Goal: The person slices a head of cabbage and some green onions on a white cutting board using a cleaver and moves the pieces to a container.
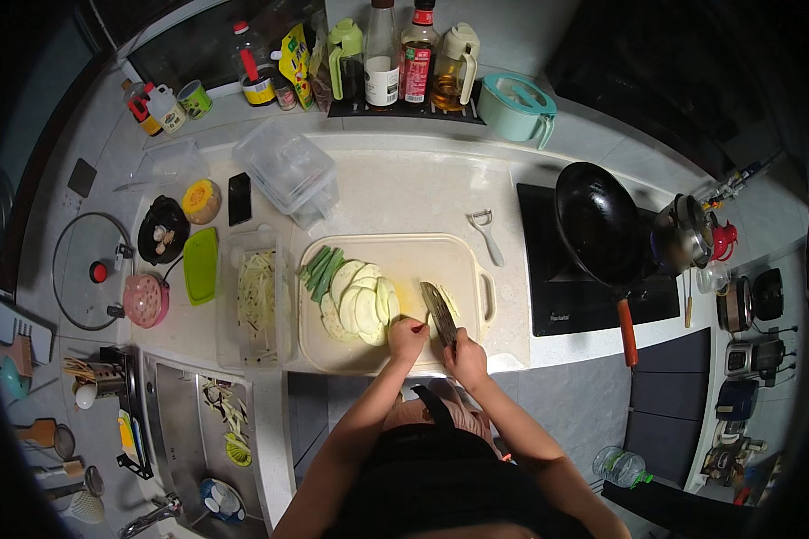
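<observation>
My right hand (467, 358) grips the handle of a kitchen knife (439, 311), its blade pointing away from me over the right part of a cream cutting board (458, 259). Beside the blade, my left hand (408, 339) has its fingers bent together; whether they pinch something small cannot be made out. Overlapping pale green vegetable slices (361, 306) lie just left of that hand. Cut green stalks (321, 269) rest at the board's left end. Some thin pale shreds (450, 300) show along the knife's right side, partly hidden by it.
Left of the board stands a clear plastic container (284, 337) with vegetable shreds. A peeler (489, 239) lies near the cooktop (546, 296), which bears a black wok (593, 229). Peelings (226, 404) lie in the sink (182, 431). Bottles (382, 74) line the back ledge.
</observation>
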A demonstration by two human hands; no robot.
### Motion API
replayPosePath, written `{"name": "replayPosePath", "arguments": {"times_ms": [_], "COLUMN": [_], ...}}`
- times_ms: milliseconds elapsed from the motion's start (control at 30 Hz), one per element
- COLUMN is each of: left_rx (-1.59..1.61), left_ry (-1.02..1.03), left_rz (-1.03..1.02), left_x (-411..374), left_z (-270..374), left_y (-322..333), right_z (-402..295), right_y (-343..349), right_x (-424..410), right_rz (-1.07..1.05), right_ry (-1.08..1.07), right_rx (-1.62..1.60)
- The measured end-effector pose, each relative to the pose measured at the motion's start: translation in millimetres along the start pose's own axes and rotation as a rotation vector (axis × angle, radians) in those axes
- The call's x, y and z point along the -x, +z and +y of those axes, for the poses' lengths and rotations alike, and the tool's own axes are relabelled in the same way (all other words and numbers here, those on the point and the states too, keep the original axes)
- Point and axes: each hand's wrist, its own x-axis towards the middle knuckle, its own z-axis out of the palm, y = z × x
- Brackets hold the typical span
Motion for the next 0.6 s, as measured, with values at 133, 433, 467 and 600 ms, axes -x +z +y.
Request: {"name": "replayPosePath", "arguments": {"times_ms": [133,433,467,600], "left_rx": [-0.030,-0.100,-0.126,-0.131], "left_ry": [0.021,-0.028,-0.016,-0.042], "left_rz": [0.012,-0.051,-0.048,-0.047], "left_x": [3,7,7,6], "left_z": [7,13,13,11], "left_y": [-3,-6,-6,-5], "right_z": [-5,-5,-3,-9], "right_y": [-9,-8,-5,11], "right_x": [11,21,22,17], "right_rz": [-0.025,-0.068,-0.074,-0.048], "right_ry": [-0.001,-0.034,-0.034,0.015], "right_rx": [0.023,0.050,0.070,0.138]}}
